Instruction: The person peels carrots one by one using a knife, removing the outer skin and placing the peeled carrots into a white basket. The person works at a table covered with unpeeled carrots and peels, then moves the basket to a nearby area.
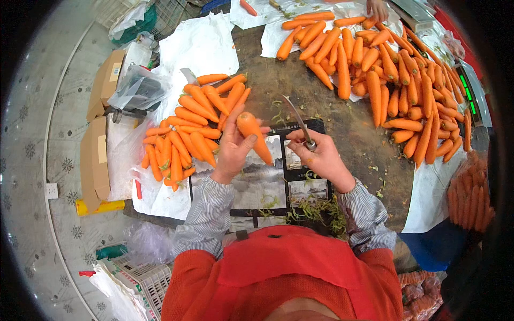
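Note:
A single carrot (pixel 254 138) rests in my left hand (pixel 233 148), its blunt crown end up and its tip slanting down to the right. My right hand (pixel 317 150) grips a knife (pixel 298 114) by its handle, the thin curved blade pointing up and left, apart from the carrot. Below both hands lies a printed sheet (pixel 257 184) with dark borders and landscape pictures. Green stem trimmings (pixel 321 212) are heaped on it near my apron. Just left of my left hand, a pile of carrots (pixel 192 120) lies on white paper.
A large carrot heap (pixel 393 80) covers the right side of the wooden table (pixel 261 52). Another person's hand (pixel 376 10) touches its far end. A digital scale (pixel 472 92) stands at the right edge, near bagged carrots (pixel 470 192). Cardboard boxes (pixel 94 156) line the left edge.

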### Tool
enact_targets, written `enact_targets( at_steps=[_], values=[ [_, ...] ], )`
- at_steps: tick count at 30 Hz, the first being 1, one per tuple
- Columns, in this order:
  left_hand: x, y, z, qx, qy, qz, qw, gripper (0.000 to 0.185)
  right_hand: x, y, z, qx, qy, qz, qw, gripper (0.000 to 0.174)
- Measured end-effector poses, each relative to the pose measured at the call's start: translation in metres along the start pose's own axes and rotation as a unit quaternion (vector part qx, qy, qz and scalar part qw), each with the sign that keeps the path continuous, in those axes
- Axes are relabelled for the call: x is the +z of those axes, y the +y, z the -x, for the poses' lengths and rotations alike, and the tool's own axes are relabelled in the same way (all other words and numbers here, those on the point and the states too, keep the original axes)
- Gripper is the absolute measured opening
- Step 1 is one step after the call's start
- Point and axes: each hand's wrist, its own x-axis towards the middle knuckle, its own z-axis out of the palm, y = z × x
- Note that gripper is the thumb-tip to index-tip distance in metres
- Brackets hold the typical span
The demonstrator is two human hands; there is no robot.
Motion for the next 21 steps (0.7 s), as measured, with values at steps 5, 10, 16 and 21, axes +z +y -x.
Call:
enact_targets(
  at_steps=[5,10,16,21],
  values=[
    [0.032,-0.006,0.011,-0.014,-0.023,0.166,0.986,0.059,0.007,0.003,0.014,-0.003,-0.031,-0.061,0.998,0.028],
    [0.048,-0.006,0.021,-0.012,-0.009,0.255,0.967,0.057,-0.001,0.013,0.033,0.076,-0.084,-0.123,0.986,0.034],
    [0.056,0.006,0.025,0.037,-0.016,0.198,0.979,0.051,0.005,0.026,0.043,0.058,-0.055,-0.100,0.992,0.028],
    [0.068,0.009,0.037,0.044,-0.034,0.025,0.998,0.051,0.011,0.026,0.047,0.062,0.052,-0.096,0.992,0.021]
  ],
)
